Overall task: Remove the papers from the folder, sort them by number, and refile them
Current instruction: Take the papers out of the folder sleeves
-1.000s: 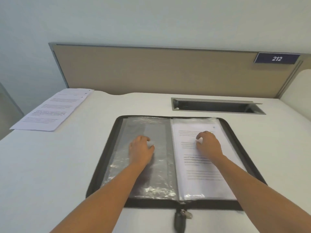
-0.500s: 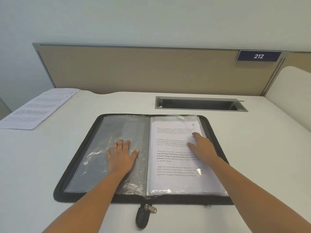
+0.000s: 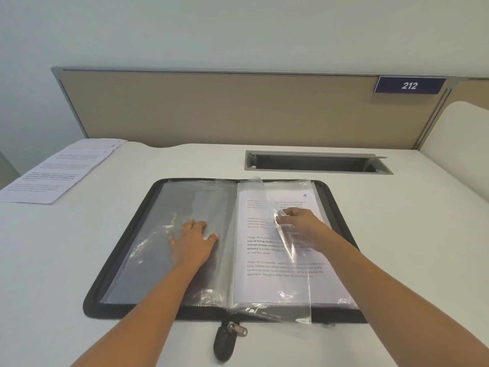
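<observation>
Pinching a lifted clear sleeve (image 3: 299, 287), the right hand (image 3: 304, 226) is over the right half of the folder (image 3: 127, 260). The left hand (image 3: 191, 242) presses flat on the empty sleeves of its left half. The sheet marked 4 (image 3: 322, 290) lies in the right half directly under the right hand, its long axis parallel to the folder's spine. Loose papers (image 3: 60, 170) lie well left of the folder.
</observation>
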The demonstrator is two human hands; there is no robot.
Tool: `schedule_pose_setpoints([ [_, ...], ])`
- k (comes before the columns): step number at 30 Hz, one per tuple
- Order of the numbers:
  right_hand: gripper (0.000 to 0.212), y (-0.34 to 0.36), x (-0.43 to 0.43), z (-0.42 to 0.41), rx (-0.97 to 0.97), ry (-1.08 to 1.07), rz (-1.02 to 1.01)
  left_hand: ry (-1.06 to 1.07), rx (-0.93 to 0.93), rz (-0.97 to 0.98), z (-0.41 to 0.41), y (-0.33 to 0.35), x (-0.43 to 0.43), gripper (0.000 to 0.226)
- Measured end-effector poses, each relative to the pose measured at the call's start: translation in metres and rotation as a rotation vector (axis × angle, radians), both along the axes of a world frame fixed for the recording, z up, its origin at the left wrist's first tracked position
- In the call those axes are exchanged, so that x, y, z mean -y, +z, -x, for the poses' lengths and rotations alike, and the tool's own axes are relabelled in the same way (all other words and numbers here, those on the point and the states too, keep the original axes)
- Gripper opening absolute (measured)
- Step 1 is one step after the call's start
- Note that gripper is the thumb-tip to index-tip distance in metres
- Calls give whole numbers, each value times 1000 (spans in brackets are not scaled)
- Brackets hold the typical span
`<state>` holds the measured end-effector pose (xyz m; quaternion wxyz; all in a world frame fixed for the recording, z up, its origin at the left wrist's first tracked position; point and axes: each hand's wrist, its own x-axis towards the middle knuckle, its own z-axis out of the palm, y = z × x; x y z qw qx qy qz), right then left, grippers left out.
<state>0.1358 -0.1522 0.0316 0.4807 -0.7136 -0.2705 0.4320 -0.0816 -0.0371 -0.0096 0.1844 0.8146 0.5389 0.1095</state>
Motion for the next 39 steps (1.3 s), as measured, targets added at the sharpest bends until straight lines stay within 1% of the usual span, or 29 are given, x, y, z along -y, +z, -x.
schedule_pose_setpoints([
  [1, 19, 3, -2, 4, -121, 7, -42, 13, 80, 39, -4, 7, 1, 46],
  [2, 19, 6, -5, 8, -210, 17, -85, 28, 204, 105, -8, 17, 3, 44],
  [4, 24, 11, -10, 16, -338, 31, -157, 52, 471, 288, -17, 40, 8, 49],
  [5, 28, 12, -12, 21, -399, 43, -190, 57, 558, 383, -21, 51, 11, 55],
  [6, 34, 14, -14, 26, -450, 63, -217, 57, 596, 466, -24, 61, 14, 61],
  [7, 40, 15, -17, 32, -489, 87, -241, 49, 596, 529, -26, 69, 17, 67],
  [9, 50, 17, -22, 44, -541, 139, -281, 19, 566, 595, -27, 78, 20, 77],
  [12, 56, 17, -30, 60, -560, 198, -304, -3, 573, 605, -30, 84, 20, 82],
  [15, 54, 16, -32, 70, -574, 206, -308, 10, 597, 587, -31, 81, 15, 87],
  [18, 48, 12, -32, 72, -607, 130, -343, 53, 605, 593, -29, 71, 12, 92],
  [22, 49, 5, -29, 63, -637, 7, -379, 27, 457, 553, -30, 51, 18, 99],
  [24, 48, 3, -25, 60, -629, 0, -385, 20, 429, 548, -32, 42, 21, 95],
  [25, 47, 3, -24, 59, -621, -1, -387, 32, 418, 531, -33, 38, 22, 90],
  [27, 43, 3, -21, 56, -572, -21, -378, 84, 419, 484, -31, 31, 17, 73],
  [28, 40, 3, -20, 54, -515, -40, -362, 109, 432, 467, -29, 30, 12, 64],
  [30, 34, 1, -17, 50, -312, -77, -297, 146, 466, 433, -20, 28, 0, 53],
  [33, 20, -8, -10, 43, 25, -80, -216, 199, 476, 367, 1, 32, -23, 43],
  [35, 14, -17, -5, 37, 194, -79, -189, 243, 470, 340, 19, 36, -37, 35],
  [39, 9, -30, -2, 26, 475, -49, -146, 374, 381, 241, 57, 35, -70, 31],
])
